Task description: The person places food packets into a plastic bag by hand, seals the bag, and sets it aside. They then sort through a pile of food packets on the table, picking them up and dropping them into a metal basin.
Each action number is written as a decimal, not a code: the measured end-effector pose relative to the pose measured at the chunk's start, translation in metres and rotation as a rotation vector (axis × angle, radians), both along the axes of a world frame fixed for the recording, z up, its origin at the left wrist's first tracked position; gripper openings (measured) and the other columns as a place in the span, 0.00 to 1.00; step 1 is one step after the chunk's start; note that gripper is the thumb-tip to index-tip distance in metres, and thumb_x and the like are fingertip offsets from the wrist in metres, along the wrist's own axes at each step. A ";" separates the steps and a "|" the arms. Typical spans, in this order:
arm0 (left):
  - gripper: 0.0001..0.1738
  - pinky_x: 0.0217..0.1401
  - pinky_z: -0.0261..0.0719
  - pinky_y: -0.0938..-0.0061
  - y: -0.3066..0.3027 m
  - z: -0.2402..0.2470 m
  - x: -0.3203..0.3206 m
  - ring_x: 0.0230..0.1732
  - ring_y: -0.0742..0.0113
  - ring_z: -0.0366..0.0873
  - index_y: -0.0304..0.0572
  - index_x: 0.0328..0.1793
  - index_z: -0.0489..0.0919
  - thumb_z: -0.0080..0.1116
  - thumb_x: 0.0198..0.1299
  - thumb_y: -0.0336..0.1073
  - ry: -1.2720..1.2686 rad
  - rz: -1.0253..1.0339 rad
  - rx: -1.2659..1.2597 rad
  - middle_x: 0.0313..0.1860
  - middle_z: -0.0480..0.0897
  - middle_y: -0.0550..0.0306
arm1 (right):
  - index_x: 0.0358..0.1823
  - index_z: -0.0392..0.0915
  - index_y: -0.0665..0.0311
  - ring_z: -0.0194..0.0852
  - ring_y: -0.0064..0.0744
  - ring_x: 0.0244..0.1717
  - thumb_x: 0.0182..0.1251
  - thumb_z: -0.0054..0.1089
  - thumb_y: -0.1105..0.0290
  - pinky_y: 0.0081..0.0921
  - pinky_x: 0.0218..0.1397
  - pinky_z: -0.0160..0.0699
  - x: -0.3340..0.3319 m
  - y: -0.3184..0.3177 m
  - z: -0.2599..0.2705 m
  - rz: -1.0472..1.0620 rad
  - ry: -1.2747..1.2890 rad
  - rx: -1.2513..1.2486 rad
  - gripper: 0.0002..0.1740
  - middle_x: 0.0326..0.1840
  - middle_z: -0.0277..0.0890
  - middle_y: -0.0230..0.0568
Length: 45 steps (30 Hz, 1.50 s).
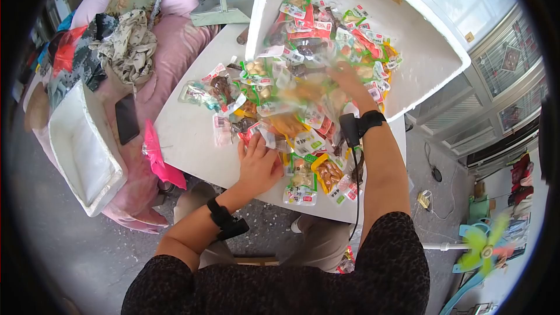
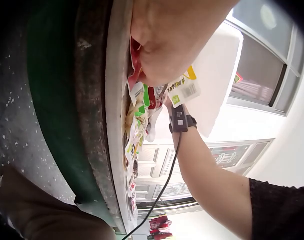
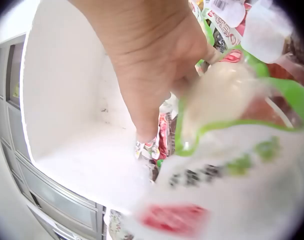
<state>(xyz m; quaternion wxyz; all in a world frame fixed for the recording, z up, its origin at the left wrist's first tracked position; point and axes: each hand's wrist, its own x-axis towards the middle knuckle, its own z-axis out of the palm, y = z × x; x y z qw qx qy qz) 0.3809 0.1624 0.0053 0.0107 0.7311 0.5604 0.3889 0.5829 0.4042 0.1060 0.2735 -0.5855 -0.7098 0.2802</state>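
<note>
My left hand [image 1: 256, 166] rests near the table's front edge, fingers fairly straight over a red packet [image 2: 135, 62]. The right hand [image 1: 348, 84] reaches into the heap at the mouth of a white foam box [image 1: 423, 52]. Close beneath it, a blurred clear packet with a green border [image 3: 227, 107] fills much of the right wrist view; I cannot tell whether the fingers grip it. Sealed food packets [image 1: 297, 125] in clear, green, yellow and red wrapping spread from the box onto the white table [image 1: 195, 134]. A yellow-edged packet [image 1: 328, 172] lies right of the left hand.
A shallow white foam lid [image 1: 87, 146] and a dark phone [image 1: 126, 118] lie on the pink-covered seat at left. Bright pink plastic [image 1: 154, 154] hangs by the table corner. A cable [image 1: 354, 192] runs from the right wrist camera. A fan [image 1: 487, 251] stands at right.
</note>
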 end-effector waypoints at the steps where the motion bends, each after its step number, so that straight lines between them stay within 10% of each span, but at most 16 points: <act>1: 0.20 0.56 0.43 0.45 0.000 -0.001 0.001 0.57 0.47 0.55 0.44 0.34 0.74 0.59 0.31 0.41 0.006 0.005 0.010 0.48 0.65 0.43 | 0.52 0.59 0.72 0.70 0.32 0.37 0.47 0.56 0.50 0.23 0.41 0.66 -0.001 -0.011 0.011 -0.021 0.100 0.001 0.38 0.39 0.69 0.49; 15: 0.19 0.58 0.40 0.46 -0.004 -0.004 0.006 0.56 0.50 0.57 0.48 0.40 0.74 0.54 0.37 0.41 0.157 0.058 0.017 0.46 0.69 0.52 | 0.36 0.68 0.71 0.67 0.26 0.31 0.49 0.56 0.62 0.22 0.35 0.66 0.030 -0.129 0.007 -0.086 0.073 0.385 0.19 0.30 0.70 0.40; 24: 0.17 0.58 0.42 0.46 -0.051 0.019 -0.004 0.59 0.56 0.55 0.48 0.41 0.73 0.51 0.42 0.41 0.176 0.076 -0.173 0.52 0.67 0.54 | 0.35 0.70 0.65 0.64 0.46 0.42 0.45 0.54 0.66 0.35 0.42 0.65 0.003 -0.306 -0.061 0.301 -0.176 0.523 0.15 0.36 0.68 0.48; 32: 0.20 0.60 0.43 0.52 -0.105 0.001 -0.012 0.59 0.54 0.54 0.46 0.44 0.72 0.52 0.43 0.42 0.188 0.093 -0.198 0.52 0.65 0.52 | 0.29 0.69 0.64 0.64 0.46 0.41 0.42 0.53 0.69 0.37 0.43 0.64 -0.008 -0.279 -0.111 0.249 -0.290 0.318 0.11 0.34 0.68 0.47; 45: 0.17 0.56 0.52 0.52 -0.160 0.007 -0.084 0.57 0.51 0.55 0.47 0.41 0.71 0.53 0.41 0.38 0.040 0.218 -0.044 0.49 0.65 0.51 | 0.32 0.67 0.69 0.65 0.49 0.39 0.43 0.52 0.78 0.37 0.43 0.65 -0.040 -0.349 -0.106 0.144 0.061 0.768 0.11 0.35 0.67 0.51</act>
